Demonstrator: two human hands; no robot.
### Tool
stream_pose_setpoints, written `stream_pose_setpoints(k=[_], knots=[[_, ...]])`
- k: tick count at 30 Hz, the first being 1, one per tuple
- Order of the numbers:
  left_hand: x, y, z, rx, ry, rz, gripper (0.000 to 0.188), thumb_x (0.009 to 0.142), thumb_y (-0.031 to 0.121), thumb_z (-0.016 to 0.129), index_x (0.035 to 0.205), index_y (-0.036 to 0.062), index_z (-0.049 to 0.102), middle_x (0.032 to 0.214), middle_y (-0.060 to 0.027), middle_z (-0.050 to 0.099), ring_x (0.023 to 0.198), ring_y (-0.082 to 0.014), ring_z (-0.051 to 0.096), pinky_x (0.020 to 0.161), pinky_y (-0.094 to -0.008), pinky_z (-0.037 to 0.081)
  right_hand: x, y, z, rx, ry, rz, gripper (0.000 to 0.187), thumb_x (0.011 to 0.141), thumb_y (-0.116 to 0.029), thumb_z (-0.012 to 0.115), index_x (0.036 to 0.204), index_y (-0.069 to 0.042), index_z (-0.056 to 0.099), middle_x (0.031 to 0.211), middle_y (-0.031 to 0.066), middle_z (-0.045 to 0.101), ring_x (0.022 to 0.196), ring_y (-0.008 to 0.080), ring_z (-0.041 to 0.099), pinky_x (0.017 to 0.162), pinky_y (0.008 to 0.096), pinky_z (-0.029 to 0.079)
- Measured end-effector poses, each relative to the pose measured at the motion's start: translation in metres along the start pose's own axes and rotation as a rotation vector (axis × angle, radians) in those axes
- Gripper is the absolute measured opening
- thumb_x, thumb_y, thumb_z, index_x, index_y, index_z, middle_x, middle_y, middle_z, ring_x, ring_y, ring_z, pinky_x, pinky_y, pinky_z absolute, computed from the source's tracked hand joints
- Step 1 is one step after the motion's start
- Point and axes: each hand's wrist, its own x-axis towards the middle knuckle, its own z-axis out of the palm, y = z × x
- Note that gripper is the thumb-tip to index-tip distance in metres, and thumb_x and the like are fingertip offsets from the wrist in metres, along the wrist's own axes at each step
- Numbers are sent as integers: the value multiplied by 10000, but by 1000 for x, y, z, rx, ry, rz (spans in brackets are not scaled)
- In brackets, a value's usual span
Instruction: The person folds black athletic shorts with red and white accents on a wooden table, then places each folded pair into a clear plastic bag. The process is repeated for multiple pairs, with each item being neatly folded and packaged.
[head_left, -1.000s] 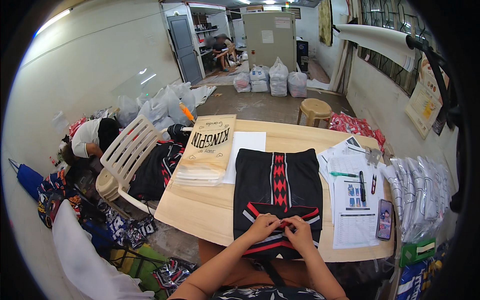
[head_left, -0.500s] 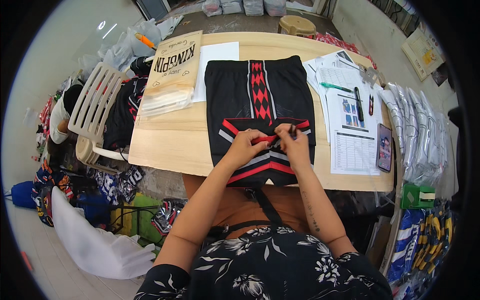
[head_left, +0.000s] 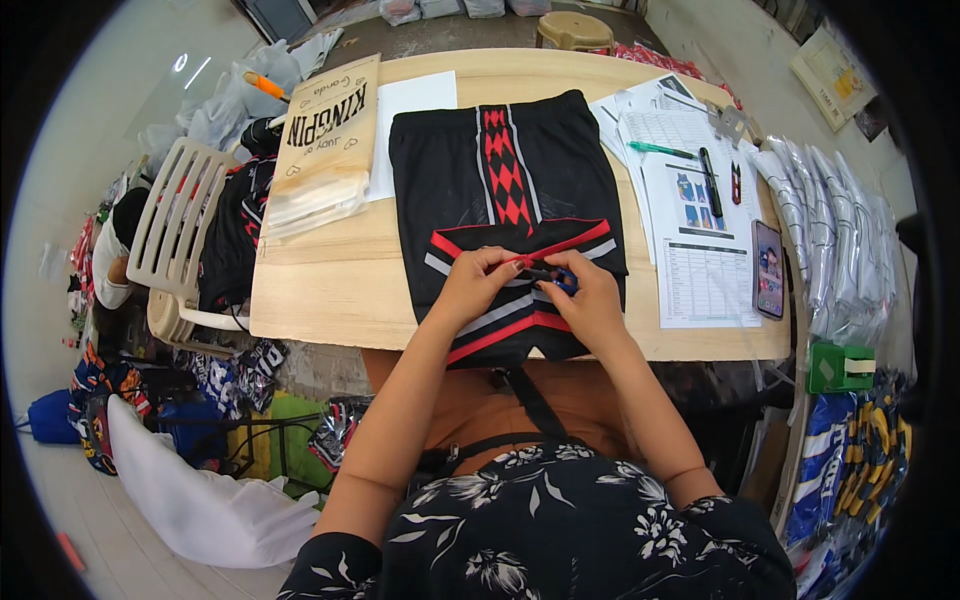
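Note:
A pair of black shorts lies on the wooden table in front of me, with a red diamond side panel and its leg hem folded up. My left hand is closed, pinching the red-trimmed hem between thumb and fingertips. In my right hand are small thread snips with a blue handle, their dark tip pointing left at the pinched hem. The blades' exact contact with the fabric is too small to tell.
Papers, pens, red-and-black snips and a phone lie at the right. A brown envelope is at the left. Beside the table stand a beige chair with dark garments and a person crouching; bagged garments line the right.
My right hand has turned, and the snips now show with the tip toward the left hand. The hem is pulled up into a point between the hands. The whole view has shifted slightly.

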Motion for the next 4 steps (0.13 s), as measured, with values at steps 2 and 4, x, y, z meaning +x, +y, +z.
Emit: stream_pose_setpoints(k=[2, 4], knots=[[0, -2, -1, 9, -6, 11, 172, 948, 118, 638, 1006, -23, 718, 910, -33, 661, 874, -88, 596, 794, -230, 454, 3, 6, 4, 9, -2, -22, 277, 807, -123, 760, 1054, -67, 648, 878, 109, 691, 768, 257, 677, 676, 346, 519], [-2, -5, 0, 12, -12, 8, 176, 951, 119, 632, 1008, -24, 718, 912, -37, 661, 881, -91, 597, 800, -231, 451, 6, 11, 4, 2, -29, 0, 278, 807, -133, 764, 1055, -74, 654, 887, 108, 698, 786, 252, 687, 684, 342, 524]])
